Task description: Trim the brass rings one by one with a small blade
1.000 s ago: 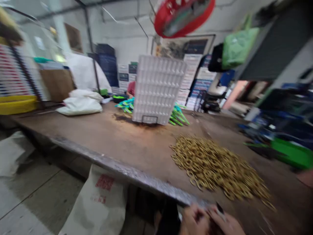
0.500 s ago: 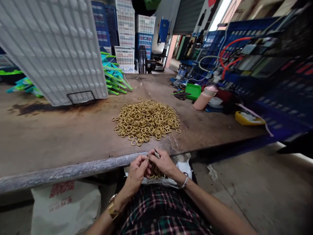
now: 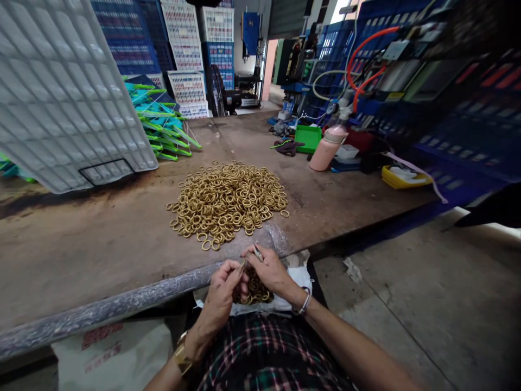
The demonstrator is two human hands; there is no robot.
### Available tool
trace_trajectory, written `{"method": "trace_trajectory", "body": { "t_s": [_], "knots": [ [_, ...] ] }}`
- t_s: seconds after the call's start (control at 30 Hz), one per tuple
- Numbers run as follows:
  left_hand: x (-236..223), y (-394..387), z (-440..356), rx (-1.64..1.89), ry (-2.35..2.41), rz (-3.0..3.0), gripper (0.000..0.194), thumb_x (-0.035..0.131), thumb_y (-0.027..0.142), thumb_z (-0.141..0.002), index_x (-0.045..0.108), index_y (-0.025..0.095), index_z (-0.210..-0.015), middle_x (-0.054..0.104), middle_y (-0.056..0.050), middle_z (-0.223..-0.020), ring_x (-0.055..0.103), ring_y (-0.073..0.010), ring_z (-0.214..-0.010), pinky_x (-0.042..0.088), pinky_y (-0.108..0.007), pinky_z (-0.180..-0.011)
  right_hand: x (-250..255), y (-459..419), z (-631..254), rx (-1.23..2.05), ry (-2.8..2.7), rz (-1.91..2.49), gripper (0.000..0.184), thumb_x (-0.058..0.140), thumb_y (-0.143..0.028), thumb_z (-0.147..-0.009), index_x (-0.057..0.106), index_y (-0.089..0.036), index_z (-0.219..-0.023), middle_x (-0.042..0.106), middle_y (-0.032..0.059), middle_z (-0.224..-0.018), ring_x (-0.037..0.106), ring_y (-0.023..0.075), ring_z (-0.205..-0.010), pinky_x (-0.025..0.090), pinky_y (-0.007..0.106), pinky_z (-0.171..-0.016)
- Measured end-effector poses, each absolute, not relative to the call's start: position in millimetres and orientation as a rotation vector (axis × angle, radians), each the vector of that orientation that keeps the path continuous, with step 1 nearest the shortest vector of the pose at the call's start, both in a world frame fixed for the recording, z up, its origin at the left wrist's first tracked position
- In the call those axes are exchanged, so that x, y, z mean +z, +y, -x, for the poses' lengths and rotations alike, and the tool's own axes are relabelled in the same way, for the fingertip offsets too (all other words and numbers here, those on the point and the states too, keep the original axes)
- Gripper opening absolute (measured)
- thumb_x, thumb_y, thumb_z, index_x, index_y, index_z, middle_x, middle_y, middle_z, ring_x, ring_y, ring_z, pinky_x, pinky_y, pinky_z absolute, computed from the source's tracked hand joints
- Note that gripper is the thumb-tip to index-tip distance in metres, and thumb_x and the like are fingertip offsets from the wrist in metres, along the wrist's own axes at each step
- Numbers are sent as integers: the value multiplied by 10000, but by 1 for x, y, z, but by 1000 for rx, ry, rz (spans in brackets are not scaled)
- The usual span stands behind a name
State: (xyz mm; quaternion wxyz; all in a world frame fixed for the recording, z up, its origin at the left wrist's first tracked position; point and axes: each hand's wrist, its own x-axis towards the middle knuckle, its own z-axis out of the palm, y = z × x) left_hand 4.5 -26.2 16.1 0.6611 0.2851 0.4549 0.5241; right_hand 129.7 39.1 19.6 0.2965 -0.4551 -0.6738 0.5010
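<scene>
My left hand (image 3: 226, 282) pinches a small gold-coloured ring (image 3: 243, 264) edge-on between thumb and fingertips. In my right hand (image 3: 271, 274) is a small pointed tool (image 3: 258, 252) with a dark tip and a pale body, perhaps a little knife; the fingers cover most of it. The right fingertips meet the left ones at the ring. Beneath both hands, a white bag (image 3: 299, 277) on my lap holds more gold rings (image 3: 254, 296). Just beyond the table edge lies a large pile of gold rings (image 3: 232, 201).
A grey ribbed plastic panel (image 3: 77, 98) leans at left beside green and blue hangers (image 3: 166, 127). To the right on the table (image 3: 134, 239) are a pink bottle (image 3: 328, 149), a green tray (image 3: 308, 138) and a yellow dish (image 3: 405, 177). Stacked crates (image 3: 187, 87) stand behind.
The view has turned slightly to the right, so the pile and table sit further left. My hands stay together over the bag, and the ring edge shows more clearly now.
</scene>
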Motion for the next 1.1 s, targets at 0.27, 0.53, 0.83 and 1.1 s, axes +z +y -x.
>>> {"method": "trace_trajectory", "body": {
  "t_s": [0.27, 0.53, 0.83, 1.1],
  "knots": [
    [8, -23, -4, 1221, 1128, -671, 274, 598, 423, -732, 500, 169, -763, 531, 49, -581, 464, -70, -450, 413, -192, -426, 14, 33, -138, 743, -2476, 1116, 194, 433, -71, -725, 564, -165, -832, 607, 38, -792, 534, 142, -732, 351, 220, -655],
    [15, -24, -5, 1211, 1231, -718, 307, 599, 457, -712, 489, 172, -731, 534, 45, -566, 471, -76, -450, 404, -192, -432, 18, 29, -129, 615, -2627, 1298, 234, 401, -94, -772, 552, -175, -933, 624, 56, -905, 557, 150, -779, 333, 231, -639],
    [25, -29, -12, 1208, 1161, -784, 265, 559, 419, -766, 510, 168, -694, 518, 37, -542, 474, -83, -461, 419, -214, -476, 15, 47, -146, 551, -2541, 1436, 310, 386, -55, -726, 526, -158, -983, 634, 57, -875, 560, 151, -757, 332, 234, -647],
    [19, -22, -12, 1199, 1202, -758, 324, 587, 483, -718, 488, 174, -706, 507, 49, -519, 461, -85, -440, 402, -210, -452, 28, 31, -138, 606, -2648, 1286, 223, 402, -108, -777, 529, -170, -950, 628, 50, -852, 564, 157, -745, 319, 237, -602]
  ]
}}
